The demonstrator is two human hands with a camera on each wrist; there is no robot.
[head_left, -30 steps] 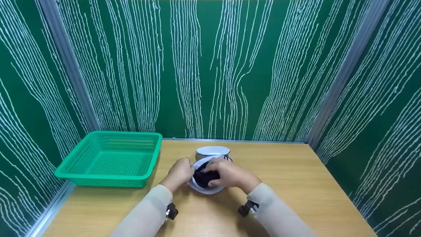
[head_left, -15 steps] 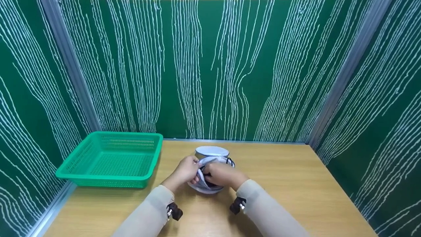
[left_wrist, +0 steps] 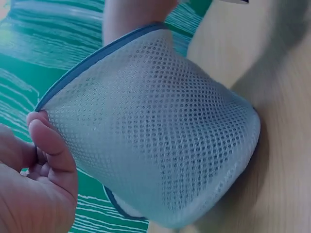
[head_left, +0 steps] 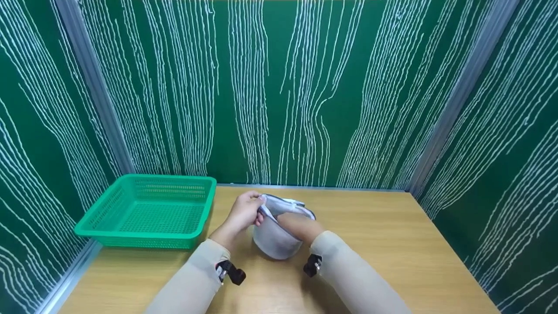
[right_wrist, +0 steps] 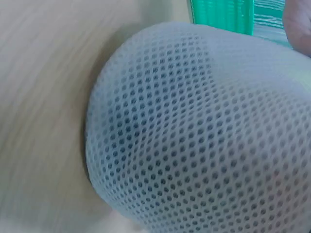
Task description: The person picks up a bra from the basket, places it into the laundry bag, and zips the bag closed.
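Observation:
A pale grey mesh laundry bag (head_left: 275, 240) with a dark zip edge stands on the table, its mouth tilted up. My left hand (head_left: 244, 211) pinches the rim at the left, thumb and fingertip on the zip corner in the left wrist view. Down through the mouth reaches my right hand (head_left: 298, 224); its fingers are hidden inside the mesh, and I cannot tell whether they hold anything. Behind the mouth a bit of the bag's pale round lid (head_left: 294, 202) shows. Close mesh wall (right_wrist: 194, 131) fills most of the right wrist view.
To the left on the wooden table (head_left: 370, 248) stands a green perforated plastic basket (head_left: 144, 241). Green panels (head_left: 287, 87) with white wavy lines rise at the back and both sides.
The left hand has moved to the rim and pulled it up, so the bag's side now stands taller. The right hand has sunk deeper inside, and the dark cloth seen earlier is hidden.

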